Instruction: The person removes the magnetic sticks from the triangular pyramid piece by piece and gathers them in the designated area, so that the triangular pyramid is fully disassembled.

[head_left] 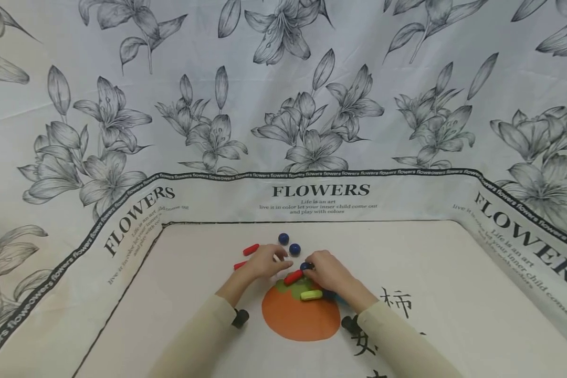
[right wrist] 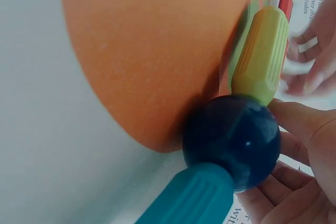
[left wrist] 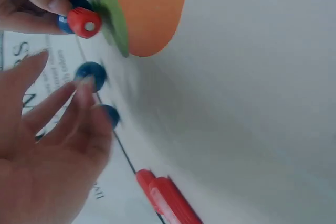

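Note:
My right hand pinches a small blue ball. Against that ball lies a red rod. A yellow rod, a larger-looking dark blue ball and a teal rod line up end to end beside the right hand, over the orange persimmon print. Opposite, my left hand has its fingers spread and slightly bent, with nothing seen between them. Just beyond its fingertips two loose blue balls rest on the table. Two red rods lie by the left hand's outer side.
The pale table cover bears a printed orange persimmon and black characters at the right. A flower-printed cloth rises behind and along both sides. Dark wrist camera mounts sit under the forearms.

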`<action>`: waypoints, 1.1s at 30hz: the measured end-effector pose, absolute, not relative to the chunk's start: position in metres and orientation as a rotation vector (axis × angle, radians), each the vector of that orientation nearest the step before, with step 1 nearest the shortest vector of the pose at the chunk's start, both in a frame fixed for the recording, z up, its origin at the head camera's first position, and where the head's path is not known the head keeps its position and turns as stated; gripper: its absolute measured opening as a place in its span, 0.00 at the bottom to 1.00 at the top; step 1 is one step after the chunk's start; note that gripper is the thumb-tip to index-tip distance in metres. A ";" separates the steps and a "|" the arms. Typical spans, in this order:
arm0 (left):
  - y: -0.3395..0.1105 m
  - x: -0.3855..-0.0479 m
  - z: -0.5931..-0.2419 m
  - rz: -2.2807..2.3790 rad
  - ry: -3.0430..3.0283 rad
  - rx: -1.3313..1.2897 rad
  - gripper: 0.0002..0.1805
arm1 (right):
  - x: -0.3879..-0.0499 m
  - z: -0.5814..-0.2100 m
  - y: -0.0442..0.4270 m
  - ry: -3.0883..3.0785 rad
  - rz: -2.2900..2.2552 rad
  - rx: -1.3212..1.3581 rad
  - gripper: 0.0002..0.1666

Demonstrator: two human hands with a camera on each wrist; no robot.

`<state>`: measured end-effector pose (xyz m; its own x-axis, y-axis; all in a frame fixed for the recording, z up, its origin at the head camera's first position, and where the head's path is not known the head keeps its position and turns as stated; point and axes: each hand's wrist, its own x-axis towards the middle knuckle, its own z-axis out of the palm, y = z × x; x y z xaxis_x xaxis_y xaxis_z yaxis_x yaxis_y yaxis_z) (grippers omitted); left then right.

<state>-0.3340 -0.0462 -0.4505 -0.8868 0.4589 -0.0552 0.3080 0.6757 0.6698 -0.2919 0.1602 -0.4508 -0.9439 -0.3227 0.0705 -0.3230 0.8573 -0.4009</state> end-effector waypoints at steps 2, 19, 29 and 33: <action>-0.049 -0.326 -0.450 0.956 2.604 0.623 0.17 | -0.294 -0.450 0.161 -3.032 0.666 0.536 0.11; -0.044 -0.303 -0.466 1.054 2.542 0.566 0.16 | -0.299 -0.448 0.171 -3.047 0.748 0.600 0.13; -0.037 -0.307 -0.470 1.072 2.574 0.526 0.09 | -0.300 -0.450 0.166 -3.038 0.763 0.583 0.12; -0.038 -0.307 -0.471 1.051 2.571 0.511 0.09 | -0.302 -0.451 0.164 -3.050 0.751 0.576 0.11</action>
